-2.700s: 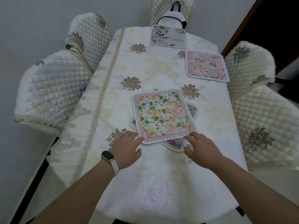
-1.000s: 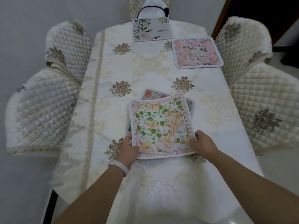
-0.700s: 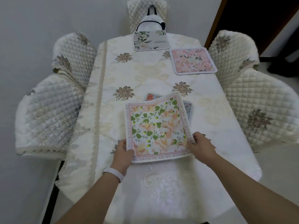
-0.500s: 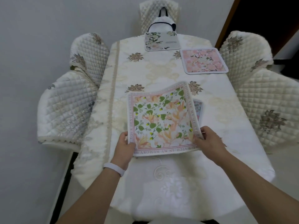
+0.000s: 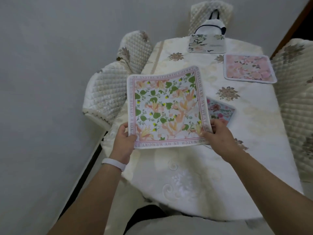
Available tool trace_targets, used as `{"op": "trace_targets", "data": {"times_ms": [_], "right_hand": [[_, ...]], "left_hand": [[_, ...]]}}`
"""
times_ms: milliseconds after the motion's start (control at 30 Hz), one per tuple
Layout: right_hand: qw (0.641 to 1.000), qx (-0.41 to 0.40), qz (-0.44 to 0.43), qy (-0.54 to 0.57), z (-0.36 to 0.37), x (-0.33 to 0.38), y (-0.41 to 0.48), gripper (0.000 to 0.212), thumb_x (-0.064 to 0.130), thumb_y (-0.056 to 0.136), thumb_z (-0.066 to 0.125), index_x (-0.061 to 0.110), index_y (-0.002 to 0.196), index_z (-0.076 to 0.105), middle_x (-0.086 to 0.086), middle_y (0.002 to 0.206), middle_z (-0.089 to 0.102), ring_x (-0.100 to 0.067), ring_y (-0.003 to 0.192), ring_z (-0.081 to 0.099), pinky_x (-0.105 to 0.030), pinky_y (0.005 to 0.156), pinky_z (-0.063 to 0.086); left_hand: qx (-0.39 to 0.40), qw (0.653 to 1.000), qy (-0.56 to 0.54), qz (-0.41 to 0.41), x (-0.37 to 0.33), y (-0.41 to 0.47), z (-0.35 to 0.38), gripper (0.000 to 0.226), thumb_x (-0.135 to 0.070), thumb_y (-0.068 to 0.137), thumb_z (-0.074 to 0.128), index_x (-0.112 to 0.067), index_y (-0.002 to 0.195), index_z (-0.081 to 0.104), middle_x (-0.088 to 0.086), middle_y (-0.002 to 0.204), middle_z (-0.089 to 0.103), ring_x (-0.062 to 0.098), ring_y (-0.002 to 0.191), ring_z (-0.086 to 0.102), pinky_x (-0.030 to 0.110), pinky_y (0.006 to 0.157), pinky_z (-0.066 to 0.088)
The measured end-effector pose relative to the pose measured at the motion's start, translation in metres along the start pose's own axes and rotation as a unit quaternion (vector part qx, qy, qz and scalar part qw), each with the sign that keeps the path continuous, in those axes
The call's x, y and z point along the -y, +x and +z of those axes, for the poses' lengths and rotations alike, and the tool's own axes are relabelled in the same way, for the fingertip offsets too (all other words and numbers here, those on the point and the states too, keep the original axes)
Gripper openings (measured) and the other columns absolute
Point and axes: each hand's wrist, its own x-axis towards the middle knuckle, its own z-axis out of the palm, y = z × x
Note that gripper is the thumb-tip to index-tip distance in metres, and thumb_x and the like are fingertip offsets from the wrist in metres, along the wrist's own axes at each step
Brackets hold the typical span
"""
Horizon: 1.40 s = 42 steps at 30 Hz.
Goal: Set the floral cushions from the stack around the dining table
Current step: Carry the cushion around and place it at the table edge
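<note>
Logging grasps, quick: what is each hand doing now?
Left hand: grips the square green-and-peach floral cushion, near left corner.
Right hand: grips its near right corner.

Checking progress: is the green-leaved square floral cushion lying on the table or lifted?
Lifted: the left hand and right hand grip the near corners of the cushion; its far corner curls upward.

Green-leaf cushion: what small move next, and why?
Probably swing the green-leaf cushion left and lay it on the tablecloth beside the left chairs; left hand and right hand grip its near corners; grey cushion and pink cushion already sit far and right.
</note>
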Motion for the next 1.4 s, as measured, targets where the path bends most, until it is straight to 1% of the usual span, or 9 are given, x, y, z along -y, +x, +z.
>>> {"op": "trace_targets", "data": {"times_ms": [133, 267, 433, 633, 767, 933, 1100, 1233, 1400], "right_hand": [[0.998, 0.046, -0.02, 0.033, 0.02, 0.011, -0.004, 0.024, 0.01, 0.09, 0.065, 0.031, 0.095, 0.054, 0.006, 0.099, 0.067, -0.019, 0.091, 0.067, -0.046, 0.082, 0.057], [0.996, 0.074, -0.032, 0.033, 0.044, 0.022, -0.008, 0.02, 0.008, 0.089, 0.064, 0.022, 0.103, 0.058, 0.002, 0.101, 0.069, -0.019, 0.089, 0.069, -0.049, 0.08, 0.059], [0.994, 0.092, -0.053, 0.019, 0.075, 0.047, -0.007, 0.018, 0.011, 0.092, 0.063, 0.023, 0.104, 0.058, 0.008, 0.097, 0.068, -0.013, 0.085, 0.068, -0.038, 0.074, 0.058], [0.993, 0.095, -0.06, -0.018, 0.141, 0.078, -0.003, 0.014, 0.014, 0.089, 0.066, 0.022, 0.098, 0.059, 0.004, 0.093, 0.072, -0.018, 0.082, 0.071, -0.049, 0.076, 0.059], [0.991, 0.104, -0.067, -0.045, 0.213, 0.11, -0.003, 0.013, 0.015, 0.091, 0.064, 0.025, 0.091, 0.056, 0.005, 0.089, 0.072, -0.021, 0.077, 0.071, -0.039, 0.061, 0.057], [0.988, 0.125, -0.073, -0.044, 0.326, 0.154, -0.004, 0.017, 0.01, 0.089, 0.066, 0.024, 0.096, 0.057, 0.002, 0.096, 0.072, -0.019, 0.084, 0.072, -0.043, 0.076, 0.06], [0.988, 0.116, -0.089, -0.04, 0.415, 0.19, -0.018, 0.02, 0.012, 0.088, 0.067, 0.024, 0.101, 0.059, 0.004, 0.097, 0.072, -0.018, 0.087, 0.071, -0.046, 0.079, 0.06], [0.986, 0.119, -0.1, -0.053, 0.451, 0.208, -0.023, 0.021, 0.016, 0.086, 0.069, 0.032, 0.092, 0.058, 0.005, 0.094, 0.072, -0.017, 0.086, 0.07, -0.049, 0.078, 0.059], [0.986, 0.112, -0.109, -0.06, 0.473, 0.221, -0.014, 0.02, 0.017, 0.086, 0.07, 0.03, 0.094, 0.058, 0.006, 0.093, 0.071, -0.015, 0.084, 0.07, -0.044, 0.075, 0.059]], "left_hand": [[-0.042, 0.999, -0.019, 0.008, -0.001, -0.025, -0.027, 0.04, 0.015, 0.09, 0.046, -0.022, 0.105, 0.053, 0.002, 0.1, 0.069, 0.018, 0.079, 0.071, 0.029, 0.051, 0.055], [-0.074, 0.997, -0.023, 0.024, -0.004, -0.036, -0.059, 0.04, 0.015, 0.09, 0.045, -0.022, 0.102, 0.054, 0.008, 0.104, 0.068, 0.027, 0.085, 0.069, 0.03, 0.052, 0.056], [-0.098, 0.994, -0.042, 0.033, -0.005, -0.035, -0.096, 0.039, 0.016, 0.09, 0.045, -0.019, 0.106, 0.053, 0.008, 0.106, 0.067, 0.028, 0.09, 0.068, 0.039, 0.059, 0.059], [-0.1, 0.993, -0.046, 0.041, -0.009, -0.016, -0.163, 0.039, 0.013, 0.091, 0.046, -0.023, 0.104, 0.054, 0.011, 0.112, 0.067, 0.032, 0.099, 0.068, 0.045, 0.071, 0.058], [-0.102, 0.993, -0.031, 0.052, -0.018, 0.004, -0.236, 0.042, 0.01, 0.093, 0.047, -0.028, 0.109, 0.054, 0.006, 0.112, 0.069, 0.028, 0.099, 0.069, 0.049, 0.08, 0.057], [-0.129, 0.989, -0.038, 0.063, -0.03, 0.033, -0.349, 0.042, 0.011, 0.092, 0.047, -0.023, 0.117, 0.052, -0.001, 0.104, 0.069, 0.017, 0.089, 0.071, 0.033, 0.068, 0.059], [-0.153, 0.986, -0.043, 0.056, -0.04, 0.053, -0.443, 0.043, 0.011, 0.091, 0.049, -0.021, 0.119, 0.052, 0.002, 0.106, 0.07, 0.021, 0.095, 0.069, 0.041, 0.076, 0.058], [-0.14, 0.988, -0.016, 0.064, -0.047, 0.067, -0.483, 0.041, 0.011, 0.091, 0.05, -0.023, 0.114, 0.055, 0.002, 0.104, 0.071, 0.018, 0.091, 0.071, 0.042, 0.078, 0.057], [-0.127, 0.987, 0.034, 0.088, -0.058, 0.089, -0.502, 0.043, 0.007, 0.092, 0.051, -0.034, 0.106, 0.056, -0.003, 0.104, 0.071, 0.012, 0.092, 0.071, 0.03, 0.073, 0.058]]}}
